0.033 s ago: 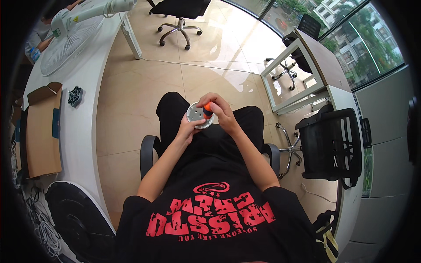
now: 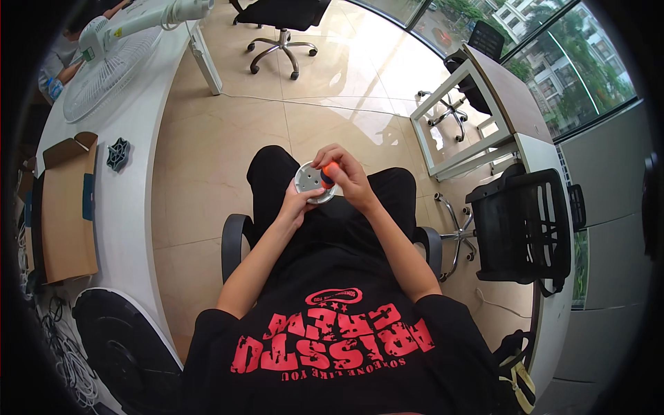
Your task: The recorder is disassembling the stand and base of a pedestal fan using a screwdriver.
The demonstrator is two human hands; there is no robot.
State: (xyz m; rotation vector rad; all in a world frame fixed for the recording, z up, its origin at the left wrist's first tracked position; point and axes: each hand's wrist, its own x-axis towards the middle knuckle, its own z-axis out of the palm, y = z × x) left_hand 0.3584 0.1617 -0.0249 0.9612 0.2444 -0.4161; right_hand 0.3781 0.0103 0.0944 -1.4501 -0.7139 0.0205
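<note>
Over my lap I hold a round, pale grey plate-like part (image 2: pixel 308 177) with a raised rim and small holes in its face. My left hand (image 2: pixel 297 202) grips its lower edge, the thumb lying over the rim. Closed around the orange and dark handle of a screwdriver (image 2: pixel 329 174) is my right hand (image 2: pixel 351 181). The screwdriver stands over the right part of the round piece; its tip is hidden, so I cannot tell exactly what it touches.
On the white table (image 2: pixel 142 187) at left are an open cardboard box (image 2: pixel 69 214), a dark star-shaped knob (image 2: pixel 118 153) and a white fan (image 2: pixel 104 76). A black round base (image 2: pixel 128 346) stands lower left beside tangled cables (image 2: pixel 69 360). A black chair (image 2: pixel 522 225) is at right.
</note>
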